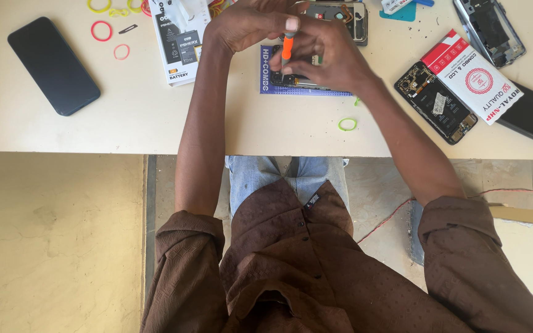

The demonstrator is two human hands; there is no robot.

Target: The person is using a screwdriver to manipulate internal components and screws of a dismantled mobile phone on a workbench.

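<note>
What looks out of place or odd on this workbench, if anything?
Loose rubber bands lie scattered: a green one near the table edge, red ones at upper left. An opened phone lies askew with its insides bared. Both hands work an orange screwdriver.

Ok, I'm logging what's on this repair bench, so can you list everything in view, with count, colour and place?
Black smartphone: one, face down, table's far left.
Loose rubber bands: several, red, pink and yellow at top left; one green band near the table's front edge.
White battery box: one, left of the hands.
Blue flat box: one, under the hands.
Opened phone under the hands: one, dark, mostly hidden.
Orange-handled screwdriver: one, held upright over it.
Opened phone bodies: three more, one at right, two along the top edge.
Red and white box: one, right.
Cream table: one.
Left hand: fingers atop the screwdriver.
Right hand: gripping the screwdriver's shaft.
</note>
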